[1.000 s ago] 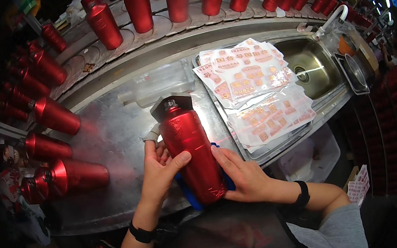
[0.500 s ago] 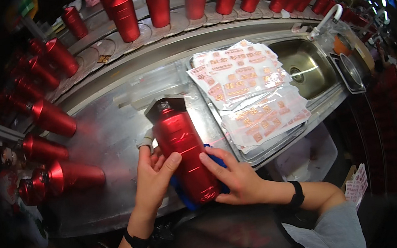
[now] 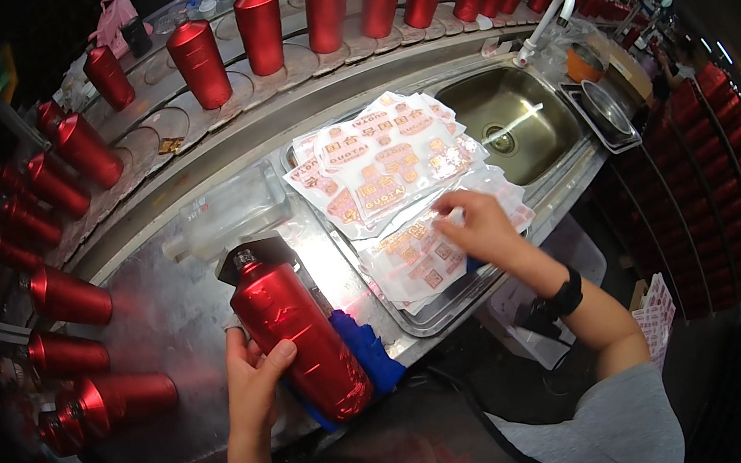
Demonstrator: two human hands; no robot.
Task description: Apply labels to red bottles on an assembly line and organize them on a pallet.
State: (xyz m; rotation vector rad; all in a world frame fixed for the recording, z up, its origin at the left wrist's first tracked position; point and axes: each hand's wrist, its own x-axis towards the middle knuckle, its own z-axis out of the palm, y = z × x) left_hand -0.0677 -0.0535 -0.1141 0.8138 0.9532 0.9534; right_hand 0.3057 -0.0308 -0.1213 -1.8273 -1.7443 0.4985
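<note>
Left of the left fingers, on the metal surface (image 3: 151,291): standing red bottles (image 3: 136,395), which I log as one cluster, well apart from the grip.

Beyond the left fingers: a curved conveyor (image 3: 139,153) of overlapping plates carrying a row of red bottles; behind it, a pink bag (image 3: 116,20).

Left fingers (image 3: 236,345): grasping; thumb across the front of the bottle, the others round its left side and partly hidden from me by it.

Ahead of the left fingers: a clear plastic box (image 3: 233,207), lying between the bottle's neck and the conveyor rail, the nearest obstacle on that side.

Held red bottle (image 3: 301,342): in the left fingers, tilted, neck pointing away from me, a dark angular piece (image 3: 278,250) behind the neck.

Blue cloth (image 3: 371,352): just right of the left fingers, bunched beside and under the bottle.

Metal tray (image 3: 421,325): between both sets of fingers, bearing overlapping printed sheets (image 3: 381,165).

Right fingers (image 3: 456,200): curled above the lower sheets, covering part of them; I cannot tell whether they grasp one.

Below the right fingers: a translucent tub (image 3: 503,319), partly masked by the forearm.

Right of the right fingers: a steel sink (image 3: 555,149) with a white tap (image 3: 543,28), then a metal basin (image 3: 607,110) and stacked red items (image 3: 713,162), blurred to me.
</note>
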